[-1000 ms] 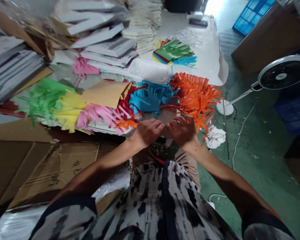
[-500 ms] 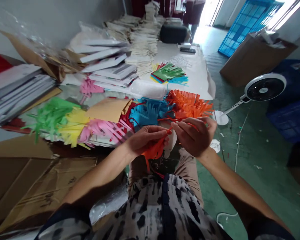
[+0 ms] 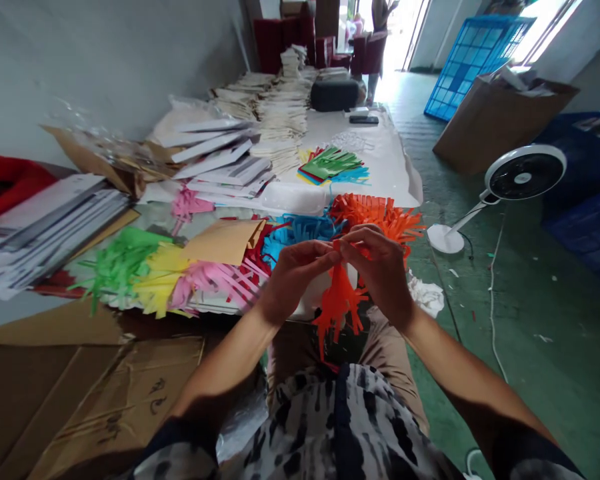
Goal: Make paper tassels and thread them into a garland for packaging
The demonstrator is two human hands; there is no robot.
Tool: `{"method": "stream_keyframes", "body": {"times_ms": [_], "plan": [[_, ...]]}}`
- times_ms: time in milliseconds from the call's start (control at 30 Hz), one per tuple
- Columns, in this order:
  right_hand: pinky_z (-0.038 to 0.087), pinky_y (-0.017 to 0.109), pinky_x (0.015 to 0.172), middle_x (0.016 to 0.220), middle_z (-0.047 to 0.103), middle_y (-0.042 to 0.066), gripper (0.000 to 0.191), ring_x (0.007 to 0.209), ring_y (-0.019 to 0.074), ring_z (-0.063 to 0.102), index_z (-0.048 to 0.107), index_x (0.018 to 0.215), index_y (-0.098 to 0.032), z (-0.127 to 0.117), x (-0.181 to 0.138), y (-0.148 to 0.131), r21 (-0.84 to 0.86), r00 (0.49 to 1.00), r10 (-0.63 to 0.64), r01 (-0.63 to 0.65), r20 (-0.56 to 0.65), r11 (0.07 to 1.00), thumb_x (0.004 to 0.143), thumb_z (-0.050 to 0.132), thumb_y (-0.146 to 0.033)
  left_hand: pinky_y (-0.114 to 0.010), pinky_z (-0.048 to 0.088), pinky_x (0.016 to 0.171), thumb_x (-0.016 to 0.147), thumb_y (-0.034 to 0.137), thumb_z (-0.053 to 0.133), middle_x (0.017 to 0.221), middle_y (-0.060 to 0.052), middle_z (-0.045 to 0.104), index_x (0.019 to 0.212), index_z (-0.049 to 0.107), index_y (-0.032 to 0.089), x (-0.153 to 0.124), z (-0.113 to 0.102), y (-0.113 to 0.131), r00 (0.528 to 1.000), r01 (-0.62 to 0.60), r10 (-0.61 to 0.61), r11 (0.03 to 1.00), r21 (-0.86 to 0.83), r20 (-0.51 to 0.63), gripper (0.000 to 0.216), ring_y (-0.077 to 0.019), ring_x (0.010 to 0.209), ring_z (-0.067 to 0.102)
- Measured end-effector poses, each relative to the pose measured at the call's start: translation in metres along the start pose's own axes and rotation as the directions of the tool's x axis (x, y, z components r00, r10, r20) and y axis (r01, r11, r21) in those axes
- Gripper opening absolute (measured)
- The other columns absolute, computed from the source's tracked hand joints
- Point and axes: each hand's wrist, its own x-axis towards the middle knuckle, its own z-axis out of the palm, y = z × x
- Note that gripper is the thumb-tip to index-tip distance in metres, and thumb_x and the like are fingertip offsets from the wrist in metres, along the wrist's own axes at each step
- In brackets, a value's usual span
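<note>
An orange paper tassel [image 3: 339, 301] hangs fringe-down between my two hands, above my lap. My left hand [image 3: 300, 270] pinches its top end from the left. From the right, my right hand [image 3: 377, 267] pinches the same top end, fingertips almost meeting the left ones. Just behind the hands, a pile of orange fringed paper [image 3: 380, 212] lies on the table edge. Left of it are blue fringed paper [image 3: 300, 230] and a tan envelope [image 3: 225, 241], with pink [image 3: 215, 280], yellow [image 3: 161, 280] and green fringed paper [image 3: 125, 257] further left.
Stacks of white packets [image 3: 225, 163] and a fan of coloured fringed sheets [image 3: 333, 163] lie further back on the table [image 3: 395, 153]. A white fan [image 3: 523, 177] stands on the floor at right. An opened cardboard box [image 3: 95, 393] is at my lower left.
The orange tassel has come round from inside my left hand to hang straight down. My right hand has turned and moved slightly left, and both hands now meet at the tassel's top.
</note>
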Motion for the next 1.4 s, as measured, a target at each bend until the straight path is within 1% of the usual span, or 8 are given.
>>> {"method": "stream_keyframes", "body": {"times_ms": [167,333,433,600,900,1133,1300,1400], "plan": [[0.059,0.034,0.089,0.121,0.072,0.006,0.026,0.103,0.019,0.071,0.065,0.126,-0.027,0.001,-0.008,0.009,0.082,0.978,0.019,-0.037,0.208,0.996,0.102,0.063,-0.038,-0.031,0.057,0.089,0.086,0.029,0.085,0.099,-0.003,0.077,0.083,0.08,0.022,0.004,0.001,-0.004,0.989,-0.109,0.106,0.994,-0.03,-0.1,0.009,-0.0151,0.091,0.068],[0.044,0.027,0.066,0.074,0.065,-0.001,0.031,0.067,0.013,0.059,0.063,0.085,-0.021,0.001,-0.036,0.034,-0.232,0.873,0.018,0.109,0.488,0.967,0.11,0.048,-0.034,-0.03,0.057,0.094,0.086,0.029,0.084,0.094,-0.001,0.073,0.081,0.071,0.022,0.011,-0.014,-0.002,0.963,-0.19,0.161,0.974,-0.121,-0.215,0.016,-0.013,0.091,0.068],[0.05,0.031,0.078,0.088,0.074,0.003,0.018,0.081,0.0175,0.069,0.069,0.093,-0.021,-0.012,-0.037,0.045,-0.251,0.771,-0.011,0.221,0.637,0.942,0.104,0.057,-0.026,-0.031,0.058,0.092,0.085,0.034,0.084,0.096,-0.001,0.07,0.082,0.065,0.02,0.01,-0.025,-0.001,0.955,-0.207,0.168,0.969,-0.138,-0.246,0.024,-0.0127,0.087,0.069],[0.055,0.04,0.104,0.137,0.071,0.007,0.041,0.124,0.0221,0.068,0.063,0.14,-0.029,-0.023,-0.001,0.032,-0.015,0.887,-0.022,0.032,0.461,0.999,0.099,0.068,-0.03,-0.029,0.059,0.084,0.088,0.036,0.083,0.103,-0.004,0.07,0.088,0.069,0.02,-0.002,-0.023,-0.006,0.965,-0.191,0.193,0.981,0.028,-0.178,0.021,-0.0149,0.088,0.07],[0.053,0.031,0.079,0.081,0.071,-0.001,0.014,0.08,0.0166,0.066,0.073,0.081,-0.023,0.028,0.027,0.019,-0.035,0.983,-0.005,0.011,0.182,0.999,0.094,0.069,-0.026,-0.026,0.053,0.075,0.083,0.038,0.088,0.089,-0.004,0.073,0.084,0.074,0.017,0.005,-0.029,-0.025,0.98,-0.007,0.0,0.999,-0.033,-0.197,0.025,-0.0144,0.081,0.066],[0.052,0.029,0.077,0.081,0.074,0.001,0.021,0.079,0.018,0.07,0.073,0.085,-0.021,0.072,0.097,0.072,-0.151,0.95,0.026,0.023,0.312,0.988,0.097,0.065,-0.036,-0.02,0.046,0.06,0.076,0.037,0.092,0.072,0.001,0.07,0.079,0.07,0.016,0.025,-0.055,-0.044,0.9,0.016,-0.046,0.997,-0.073,-0.433,0.03,-0.0088,0.063,0.061],[0.051,0.034,0.086,0.111,0.08,0.009,0.026,0.1,0.0243,0.072,0.079,0.109,-0.021,0.106,0.163,0.117,-0.733,0.952,0.129,0.124,0.279,0.668,0.101,0.057,-0.032,-0.024,0.055,0.067,0.073,0.039,0.092,0.081,0.002,0.075,0.109,0.072,0.022,0.036,-0.072,-0.045,0.881,-0.011,-0.069,0.986,-0.166,-0.468,0.045,-0.0141,0.068,0.073],[0.051,0.038,0.089,0.117,0.079,0.013,0.024,0.107,0.0289,0.071,0.081,0.11,-0.021,0.119,0.18,0.134,-0.816,0.925,0.207,0.157,0.319,0.556,0.094,0.066,-0.029,-0.025,0.056,0.067,0.074,0.041,0.09,0.079,0.0,0.077,0.12,0.075,0.021,0.036,-0.08,-0.047,0.882,0.082,-0.153,0.981,-0.174,-0.445,0.053,-0.0168,0.069,0.076]]}}
